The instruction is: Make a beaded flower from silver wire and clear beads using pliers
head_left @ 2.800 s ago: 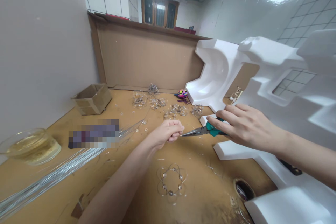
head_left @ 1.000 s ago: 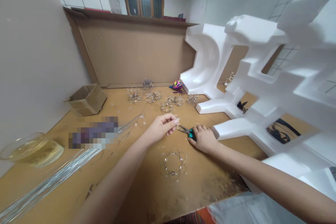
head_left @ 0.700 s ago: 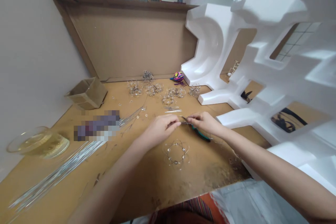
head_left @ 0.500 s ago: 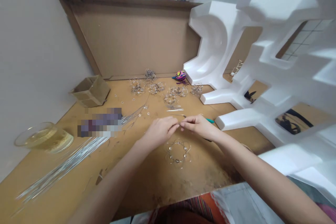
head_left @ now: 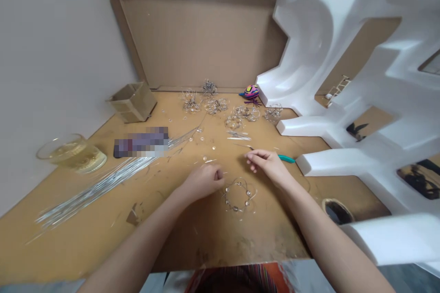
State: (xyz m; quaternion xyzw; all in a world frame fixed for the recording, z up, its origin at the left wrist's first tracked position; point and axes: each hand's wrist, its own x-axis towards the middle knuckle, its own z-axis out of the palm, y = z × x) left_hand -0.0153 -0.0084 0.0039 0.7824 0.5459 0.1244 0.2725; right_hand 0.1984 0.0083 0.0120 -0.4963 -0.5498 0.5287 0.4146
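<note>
My left hand (head_left: 205, 180) is closed, thumb against the curled fingers, low over the table just left of a ring of bent wire with clear beads (head_left: 238, 196). Anything inside that hand is hidden. Above and right of the ring, my right hand (head_left: 265, 165) has thumb and fingertips pinched together; what they hold is too small to make out. A tool with a teal handle (head_left: 286, 159) lies beyond my right hand, its thin tip showing on the left. Short cut wires (head_left: 239, 135) and loose clear beads (head_left: 201, 138) lie farther back.
Several beaded wire clusters (head_left: 216, 106) and a colourful ball-like toy (head_left: 251, 92) stand at the back. Long wires (head_left: 99, 186), a blurred dark object (head_left: 140, 143), a glass of yellowish liquid (head_left: 74, 153) and a cardboard box (head_left: 133, 103) are left. White foam (head_left: 330, 162) borders the right.
My hands have parted from fingertip contact. The left has come back toward the wire ring; the right has stayed near the teal-handled tool. The camera view has tilted down and shifted left.
</note>
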